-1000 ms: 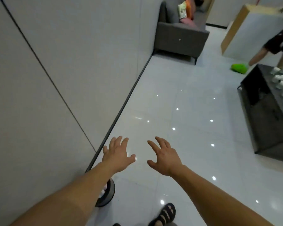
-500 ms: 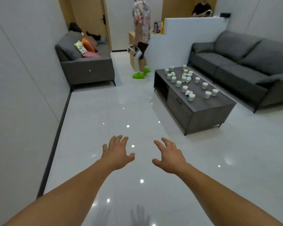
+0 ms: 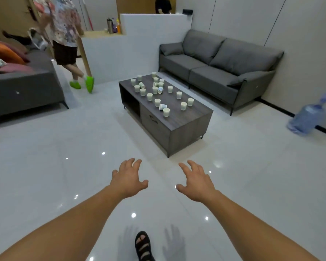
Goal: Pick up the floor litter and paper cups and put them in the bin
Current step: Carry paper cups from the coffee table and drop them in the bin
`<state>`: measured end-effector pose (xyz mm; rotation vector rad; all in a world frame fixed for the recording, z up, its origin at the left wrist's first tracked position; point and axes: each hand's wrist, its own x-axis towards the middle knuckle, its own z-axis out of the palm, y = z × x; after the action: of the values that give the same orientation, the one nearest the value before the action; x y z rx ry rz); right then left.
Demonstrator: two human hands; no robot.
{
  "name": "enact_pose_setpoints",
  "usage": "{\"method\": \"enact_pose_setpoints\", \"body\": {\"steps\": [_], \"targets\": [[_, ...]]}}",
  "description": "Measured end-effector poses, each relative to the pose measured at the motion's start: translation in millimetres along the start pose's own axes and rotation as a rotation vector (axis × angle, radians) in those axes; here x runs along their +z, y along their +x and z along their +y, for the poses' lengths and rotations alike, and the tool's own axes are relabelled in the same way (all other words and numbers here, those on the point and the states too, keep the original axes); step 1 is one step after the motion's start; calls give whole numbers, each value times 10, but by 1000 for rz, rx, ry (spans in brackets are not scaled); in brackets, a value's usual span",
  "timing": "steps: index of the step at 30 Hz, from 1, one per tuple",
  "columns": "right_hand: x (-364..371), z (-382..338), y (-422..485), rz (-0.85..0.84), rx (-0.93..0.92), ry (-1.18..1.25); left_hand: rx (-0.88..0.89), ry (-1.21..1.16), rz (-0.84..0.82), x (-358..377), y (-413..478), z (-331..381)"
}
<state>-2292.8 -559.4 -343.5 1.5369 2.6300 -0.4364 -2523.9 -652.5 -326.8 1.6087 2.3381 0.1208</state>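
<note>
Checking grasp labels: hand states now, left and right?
Left hand: open, fingers spread, holding nothing.
Right hand: open, fingers spread, holding nothing.

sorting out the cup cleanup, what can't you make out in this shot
Head view only:
- Bin: nowhere in frame.
- Paper cups on the coffee table: too small to tell whether any hold liquid.
- The table's open shelf: in shadow, so its contents are unseen.
- Water bottle: blurred, near the right edge.
</note>
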Motion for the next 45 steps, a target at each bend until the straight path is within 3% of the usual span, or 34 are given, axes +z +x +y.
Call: {"method": "enact_pose_setpoints", "body": {"steps": [11, 31, 40, 45], "targets": [[-518, 224, 1955, -1, 68, -32, 81, -84, 8, -367, 2224, 81], [-847, 1148, 5909, -141, 38, 38, 8, -143, -145, -464, 5951, 611], [-696, 1299, 7748, -277, 55, 16, -85, -286, -259, -59, 7472, 342], [-243, 1266, 8936, -316, 88, 41, -114, -382, -303, 363, 8535, 86]]}}
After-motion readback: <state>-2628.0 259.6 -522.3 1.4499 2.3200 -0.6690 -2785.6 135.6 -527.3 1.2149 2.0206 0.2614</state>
